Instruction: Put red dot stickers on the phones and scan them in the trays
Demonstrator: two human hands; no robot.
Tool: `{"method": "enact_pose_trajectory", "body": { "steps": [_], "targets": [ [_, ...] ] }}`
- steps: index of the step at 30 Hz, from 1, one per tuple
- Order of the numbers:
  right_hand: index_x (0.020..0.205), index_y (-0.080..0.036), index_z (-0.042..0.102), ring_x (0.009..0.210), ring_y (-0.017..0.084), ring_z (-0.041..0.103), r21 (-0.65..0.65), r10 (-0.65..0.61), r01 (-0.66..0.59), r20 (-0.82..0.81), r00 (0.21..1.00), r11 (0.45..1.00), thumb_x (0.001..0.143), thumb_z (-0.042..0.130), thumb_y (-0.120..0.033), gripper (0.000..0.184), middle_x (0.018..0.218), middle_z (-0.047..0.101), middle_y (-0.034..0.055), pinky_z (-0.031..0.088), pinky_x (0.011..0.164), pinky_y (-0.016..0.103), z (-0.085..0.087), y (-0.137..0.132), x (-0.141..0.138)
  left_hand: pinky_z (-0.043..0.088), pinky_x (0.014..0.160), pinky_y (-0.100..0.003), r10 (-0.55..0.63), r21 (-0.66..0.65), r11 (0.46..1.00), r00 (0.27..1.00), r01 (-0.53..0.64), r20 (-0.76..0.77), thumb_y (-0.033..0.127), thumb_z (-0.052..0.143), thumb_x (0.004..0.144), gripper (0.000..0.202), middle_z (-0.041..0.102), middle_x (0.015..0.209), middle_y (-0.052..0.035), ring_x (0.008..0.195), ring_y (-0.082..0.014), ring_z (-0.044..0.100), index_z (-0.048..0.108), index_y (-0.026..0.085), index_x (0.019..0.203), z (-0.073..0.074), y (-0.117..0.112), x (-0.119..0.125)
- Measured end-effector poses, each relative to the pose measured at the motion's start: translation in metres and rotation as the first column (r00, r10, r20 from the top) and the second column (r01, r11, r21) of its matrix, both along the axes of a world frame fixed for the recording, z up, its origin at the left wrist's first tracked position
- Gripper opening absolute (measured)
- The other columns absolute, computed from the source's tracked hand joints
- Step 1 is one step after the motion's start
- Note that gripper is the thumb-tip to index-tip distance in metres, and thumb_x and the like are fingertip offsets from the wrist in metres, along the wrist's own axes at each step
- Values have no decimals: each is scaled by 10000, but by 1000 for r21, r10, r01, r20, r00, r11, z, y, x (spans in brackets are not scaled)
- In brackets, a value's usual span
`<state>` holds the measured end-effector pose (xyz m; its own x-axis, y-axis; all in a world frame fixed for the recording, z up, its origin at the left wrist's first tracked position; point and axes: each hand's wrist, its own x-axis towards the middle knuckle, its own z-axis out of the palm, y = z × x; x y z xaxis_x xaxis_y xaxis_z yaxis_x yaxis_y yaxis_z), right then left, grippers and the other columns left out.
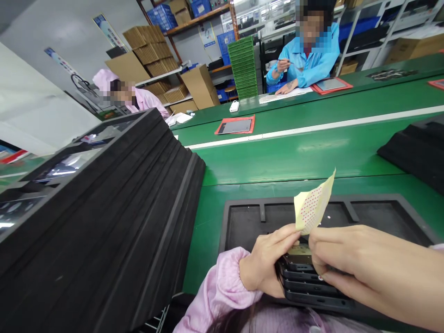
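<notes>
A stack of several black phone housings (312,289) stands in front of me, with the edges facing me. My left hand (268,259) is closed round the stack's left side. A yellow sheet of small round stickers (312,208) rises curled above its fingertips and seems to be pinched there. At the stack's right side, my right hand (347,259) has its fingers pressed together. A tiny white-and-red round sticker (320,278) shows at its thumb tip, against a housing's edge; whether it touches the edge I cannot tell. The right fingers hide part of the top housing.
Under my hands lies a black compartment tray (243,222) with small dots on it. A tall stack of black trays (138,222) leans at left. Black foam pieces (416,148) lie right. Across the green bench (277,162), two people work near red-edged panels (236,126).
</notes>
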<state>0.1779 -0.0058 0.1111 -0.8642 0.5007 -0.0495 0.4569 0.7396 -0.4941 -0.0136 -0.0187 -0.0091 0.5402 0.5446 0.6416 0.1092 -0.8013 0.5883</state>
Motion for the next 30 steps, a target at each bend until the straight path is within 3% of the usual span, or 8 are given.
{"method": "enact_pose_trajectory", "body": {
  "steps": [7,12,17,21,30],
  "targets": [
    [647,-198,497,540,112,539,-2,28,-28,-9,1000,1000,711,450,-60,159,694,607,-10,366,484,224,-3,2,-5,445,990,-311,-27,-45,999,999,26,-22,584,589,727,896,407,1399,-163,1223,-277,493,200,187,1430,-1,-2,-2],
    [648,-207,472,493,84,450,-181,-14,9,-27,1000,983,576,479,-22,198,614,547,-63,268,436,197,-2,11,-6,446,985,-312,-20,-70,997,999,18,-28,509,526,800,759,424,1384,-166,1227,-271,490,241,175,1420,2,-4,-4],
    [710,-223,451,463,91,374,-290,-149,125,-60,987,949,667,488,-74,159,554,431,-67,270,421,199,-9,20,11,448,977,-311,-19,-93,996,999,15,-37,522,409,876,667,419,1395,-162,1250,-259,467,226,197,1429,3,-7,-8],
    [706,-237,441,474,119,382,-376,-272,232,-57,961,897,724,469,-173,73,560,430,-43,312,420,223,-22,26,29,464,953,-322,-2,-117,993,999,-4,-46,549,346,896,656,458,1364,-169,1219,-259,500,209,204,1437,3,-11,-12],
    [701,-246,411,497,128,369,-470,-320,254,-66,945,846,777,446,-220,88,590,407,-30,331,439,235,-40,30,39,494,917,-281,72,-146,986,997,-75,-28,411,372,933,531,523,1320,-133,1157,-208,557,278,217,1419,1,-14,-11]
  ]
}}
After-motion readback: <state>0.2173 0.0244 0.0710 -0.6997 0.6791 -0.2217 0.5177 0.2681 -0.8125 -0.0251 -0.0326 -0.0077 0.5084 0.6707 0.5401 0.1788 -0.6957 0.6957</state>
